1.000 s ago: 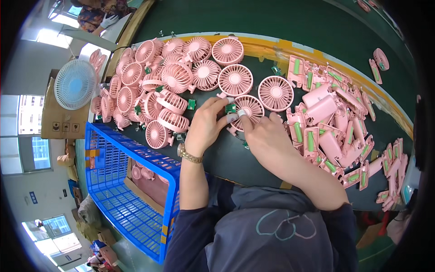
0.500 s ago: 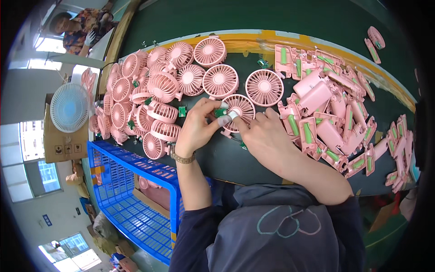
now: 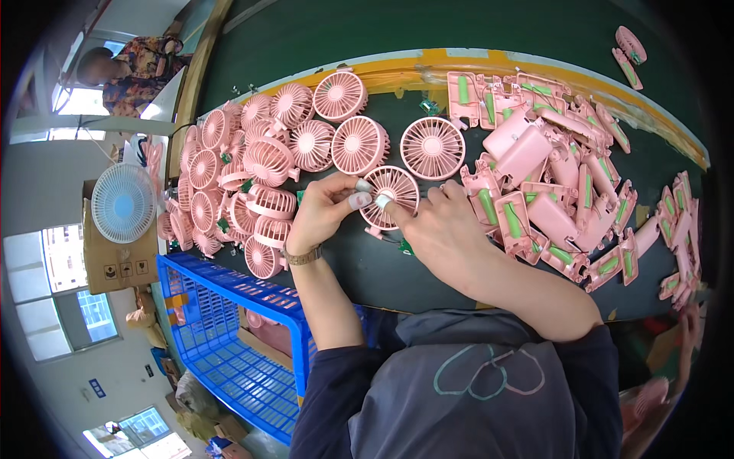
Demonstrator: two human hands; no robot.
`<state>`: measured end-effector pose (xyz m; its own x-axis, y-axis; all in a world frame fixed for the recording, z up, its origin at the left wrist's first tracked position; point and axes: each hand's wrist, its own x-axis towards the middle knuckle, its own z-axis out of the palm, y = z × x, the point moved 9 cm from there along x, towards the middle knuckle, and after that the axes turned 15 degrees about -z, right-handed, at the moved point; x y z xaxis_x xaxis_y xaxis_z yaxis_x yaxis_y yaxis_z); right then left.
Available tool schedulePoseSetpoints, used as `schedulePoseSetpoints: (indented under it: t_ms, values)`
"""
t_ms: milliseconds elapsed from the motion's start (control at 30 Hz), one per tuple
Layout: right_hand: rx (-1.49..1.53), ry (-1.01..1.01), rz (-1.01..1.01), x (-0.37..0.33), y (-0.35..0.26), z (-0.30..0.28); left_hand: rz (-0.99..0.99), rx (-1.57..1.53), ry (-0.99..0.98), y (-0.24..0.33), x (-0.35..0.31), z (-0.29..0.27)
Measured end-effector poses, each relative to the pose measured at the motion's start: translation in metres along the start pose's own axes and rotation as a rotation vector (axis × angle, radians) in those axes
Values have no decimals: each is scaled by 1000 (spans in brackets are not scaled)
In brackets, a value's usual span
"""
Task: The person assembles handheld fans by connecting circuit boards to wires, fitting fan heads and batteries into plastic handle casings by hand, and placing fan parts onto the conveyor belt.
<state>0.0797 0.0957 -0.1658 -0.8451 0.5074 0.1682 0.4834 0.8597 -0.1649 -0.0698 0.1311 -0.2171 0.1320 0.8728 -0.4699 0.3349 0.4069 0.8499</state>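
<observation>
A round pink fan head [image 3: 397, 183] lies face up on the dark green work surface, between my hands. My left hand [image 3: 317, 214], with a watch at its wrist, pinches at its left rim. White coverings show on the fingertips. My right hand [image 3: 447, 233] has a covered digit pressed on the fan's grille, its other fingers curled at the right rim. Below the fan head, a small green circuit board [image 3: 406, 246] lies beside a thin wire. Whether anything small sits between my left fingertips is hidden.
Pink fan heads [image 3: 271, 161] crowd the left. Pink handle shells [image 3: 527, 157] with green cells are heaped on the right. Yellow tape [image 3: 382, 70] lines the far strip. A blue crate [image 3: 229, 336] stands lower left, near a white fan [image 3: 122, 203]. Another person [image 3: 138, 73] sits far left.
The green circuit board seen between my left fingertips is no longer visible there. My left fingers have come down to the fan head's rim. The whole view has shifted slightly.
</observation>
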Motion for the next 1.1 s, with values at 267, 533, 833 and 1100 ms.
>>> schedulePoseSetpoints:
  t_ms: [267, 533, 833, 1100]
  values:
    - [64, -66, -30, -2, 28, -9, -51, -12, 68, -5, -19, 10]
    - [8, -21, -80, -3, 19, -10, -145, -216, 330, -12, -16, 3]
    - [-10, -44, -58, -5, 17, -5, 82, 181, 536, 3, -24, -10]
    - [14, -13, -56, -8, 20, 1, 148, 390, 444, 26, -33, 11]
